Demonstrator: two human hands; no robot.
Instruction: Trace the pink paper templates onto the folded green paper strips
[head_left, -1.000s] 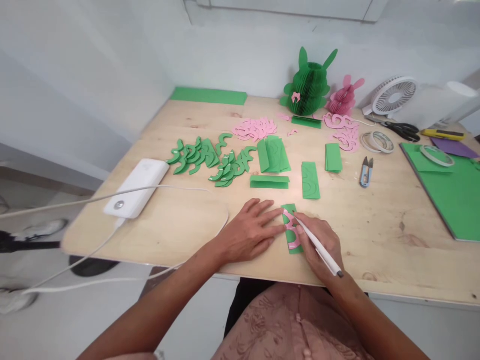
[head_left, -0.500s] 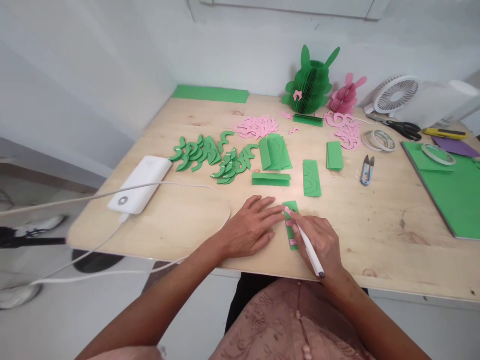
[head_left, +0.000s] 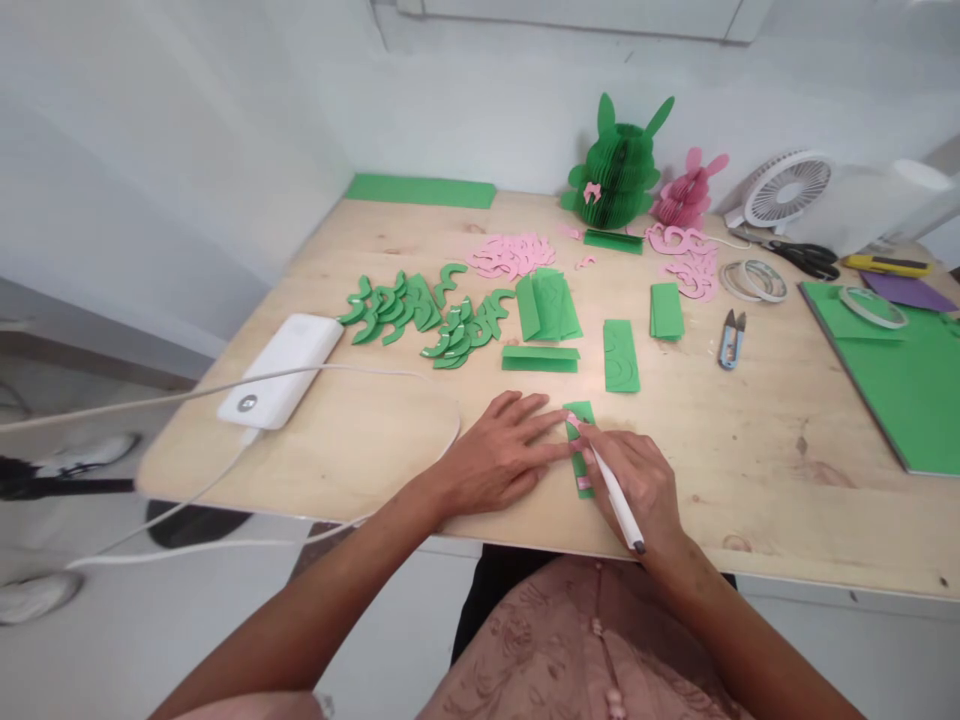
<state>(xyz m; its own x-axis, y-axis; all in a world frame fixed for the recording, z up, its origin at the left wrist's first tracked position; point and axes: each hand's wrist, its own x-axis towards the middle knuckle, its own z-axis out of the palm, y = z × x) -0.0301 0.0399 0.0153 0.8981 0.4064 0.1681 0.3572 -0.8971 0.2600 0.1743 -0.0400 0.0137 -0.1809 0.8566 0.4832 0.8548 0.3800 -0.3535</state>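
Observation:
A narrow green paper strip (head_left: pixel 580 465) lies near the table's front edge, with a pink paper cutout (head_left: pixel 584 483) on top, partly covered by fingers. My left hand (head_left: pixel 506 455) lies flat with its fingers apart, the fingertips pressing the cutout and strip from the left. In my right hand (head_left: pixel 637 478) is a white pen (head_left: pixel 619 505), its dark end sloping back toward me and its tip hidden at the strip. Just beyond lies a green folded paper with drawn curves (head_left: pixel 621 357).
Green curved cutouts (head_left: pixel 457 330) and pink cutouts (head_left: pixel 510 256) lie in piles. Behind stand green (head_left: pixel 619 175) and pink (head_left: pixel 684 192) paper bunnies and a fan (head_left: pixel 787 190). Thread snips (head_left: pixel 732 340), tape rolls (head_left: pixel 761 281) and scissors (head_left: pixel 802 258) are at right; a power bank (head_left: pixel 281 370) with cables is at left.
A finger of my left hand has stretched farther right across the strip, onto the pink cutout. My right hand keeps the pen at nearly the same place. The view has shifted slightly.

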